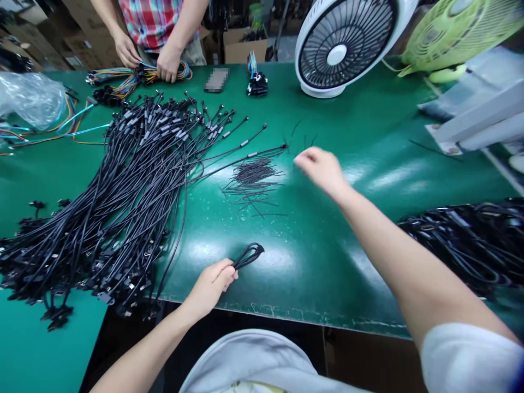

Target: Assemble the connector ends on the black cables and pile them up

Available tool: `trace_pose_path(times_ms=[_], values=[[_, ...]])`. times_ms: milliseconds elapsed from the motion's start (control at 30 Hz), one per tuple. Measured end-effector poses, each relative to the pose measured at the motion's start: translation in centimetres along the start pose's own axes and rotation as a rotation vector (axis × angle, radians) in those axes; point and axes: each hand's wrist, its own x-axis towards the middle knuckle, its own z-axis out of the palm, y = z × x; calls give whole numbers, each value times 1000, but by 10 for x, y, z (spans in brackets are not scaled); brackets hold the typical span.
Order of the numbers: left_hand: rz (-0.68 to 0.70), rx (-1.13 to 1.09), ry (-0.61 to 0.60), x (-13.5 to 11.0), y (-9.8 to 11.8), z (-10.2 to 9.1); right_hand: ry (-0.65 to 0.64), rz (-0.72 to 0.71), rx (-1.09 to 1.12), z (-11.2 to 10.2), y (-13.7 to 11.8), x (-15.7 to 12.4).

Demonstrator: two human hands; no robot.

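Gripping a looped black cable [249, 255] in my left hand [213, 284], I pinch it by one end of its loops, above the middle of the tabletop's near edge. The free loops stick out beyond my fingers with nothing visible around them there, so a loosened pinch could let them spring apart, and a slip toward me could send the cable over that edge. My right hand [321, 168] is raised farther in, right of the surface's middle, its fingers drawn close together; blur hides the tips, so I cannot tell whether anything is between them.

Between my hands and a little left lies the pile of thin black ties [254, 172]. They look light and loose, so a brushing wrist could scatter them, as could a draught from the white fan [347, 46] at the far edge, if it is running; I cannot tell.

Along the left side spreads the heap of black cables [143, 147], plugs reaching the near edge. Its strands cross, so one tug could tangle several or drag plugs off. More bundled cables [462, 245] crowd the right edge, near my right forearm, where a sleeve or elbow could catch them.
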Motion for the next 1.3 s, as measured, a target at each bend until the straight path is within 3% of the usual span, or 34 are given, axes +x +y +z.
trace_pose_path(times_ms=[67, 167, 233, 333, 400, 500, 667, 767, 900, 1067, 1133, 1200, 1300], values=[[-6, -111, 22, 1, -4, -1, 132, 120, -40, -8, 19, 49], [5, -174, 61, 0, -8, -1, 132, 207, -44, -3, 36, 88], [32, -230, 116, -2, -9, -1, 117, 225, -18, 2, 40, 93], [67, -379, 203, -5, -5, -2, 94, 197, 45, 1, 38, 79], [68, -483, 225, -5, 0, 0, 85, 158, 95, -3, 30, 53], [70, -579, 190, -2, 10, 6, -5, 107, 166, 1, 9, -14], [113, -631, 128, 5, 14, 23, -454, -21, 348, 40, -39, -151], [138, -659, 115, 2, 8, 29, -512, -130, 346, 61, -57, -197], [208, -531, 195, -11, 0, 26, -386, -424, 54, 71, -68, -215], [411, 12, 500, -28, -5, 21, -201, -1067, -443, 65, -84, -208], [429, 134, 505, -33, -8, 21, -170, -1350, -476, 62, -91, -202], [356, 186, 446, -33, -13, 20, -134, -1573, -484, 60, -96, -196], [190, 146, 353, -30, -18, 12, -60, -1718, -521, 64, -92, -190]])
